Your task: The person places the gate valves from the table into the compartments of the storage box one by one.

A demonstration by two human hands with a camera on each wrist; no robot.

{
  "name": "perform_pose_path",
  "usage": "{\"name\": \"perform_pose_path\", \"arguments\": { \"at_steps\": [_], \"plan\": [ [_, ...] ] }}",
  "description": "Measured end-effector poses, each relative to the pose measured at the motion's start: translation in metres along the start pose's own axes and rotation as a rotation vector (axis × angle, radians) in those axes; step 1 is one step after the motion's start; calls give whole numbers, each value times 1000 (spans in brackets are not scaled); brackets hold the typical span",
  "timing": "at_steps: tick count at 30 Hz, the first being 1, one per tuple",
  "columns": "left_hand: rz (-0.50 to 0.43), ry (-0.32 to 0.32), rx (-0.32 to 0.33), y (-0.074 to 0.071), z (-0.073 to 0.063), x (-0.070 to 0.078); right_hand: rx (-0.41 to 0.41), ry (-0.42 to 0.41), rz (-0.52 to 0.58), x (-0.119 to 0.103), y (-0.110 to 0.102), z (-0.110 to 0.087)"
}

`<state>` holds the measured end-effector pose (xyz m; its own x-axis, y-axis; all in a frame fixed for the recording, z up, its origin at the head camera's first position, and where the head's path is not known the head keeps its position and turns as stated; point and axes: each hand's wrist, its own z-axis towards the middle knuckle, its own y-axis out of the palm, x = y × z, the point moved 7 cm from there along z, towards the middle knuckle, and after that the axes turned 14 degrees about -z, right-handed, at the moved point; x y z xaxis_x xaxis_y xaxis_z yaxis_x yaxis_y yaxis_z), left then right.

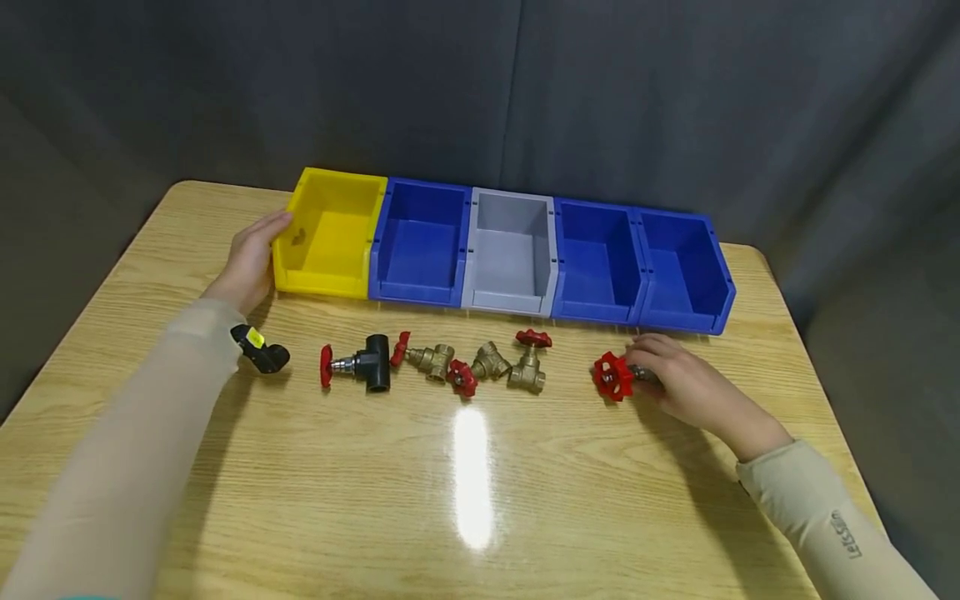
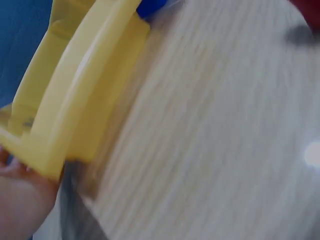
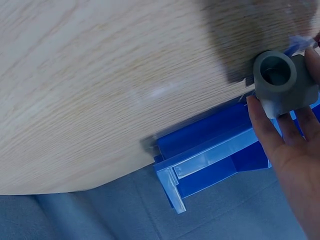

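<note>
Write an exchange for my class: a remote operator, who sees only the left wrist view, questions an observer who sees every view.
Operator: I see the left hand at the yellow bin, but no other hand. What does the other one hold?

Observer: The right hand holds a red-wheeled valve.

Operator: Past the yellow bin I get just a corner of a blue bin. Is any bin in this row neither yellow nor blue?

Observer: Yes, the head view shows one gray bin.
</note>
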<state>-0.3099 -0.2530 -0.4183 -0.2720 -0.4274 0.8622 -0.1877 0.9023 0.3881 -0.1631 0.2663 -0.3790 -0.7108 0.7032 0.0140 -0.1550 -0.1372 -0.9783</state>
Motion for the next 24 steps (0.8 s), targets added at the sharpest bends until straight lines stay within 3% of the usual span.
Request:
{"name": "perform_pose_path", "arguments": {
  "at_steps": [8, 15, 24],
  "plan": [
    [40, -20, -181, -6, -7, 0, 23, 0, -4, 1, 0, -5],
    [186, -25, -258, -14, -11, 0, -21, 74, 23, 3, 6, -16],
    [155, 60, -317, -17, -23, -1, -18, 84, 9, 3, 5, -24]
  ]
}}
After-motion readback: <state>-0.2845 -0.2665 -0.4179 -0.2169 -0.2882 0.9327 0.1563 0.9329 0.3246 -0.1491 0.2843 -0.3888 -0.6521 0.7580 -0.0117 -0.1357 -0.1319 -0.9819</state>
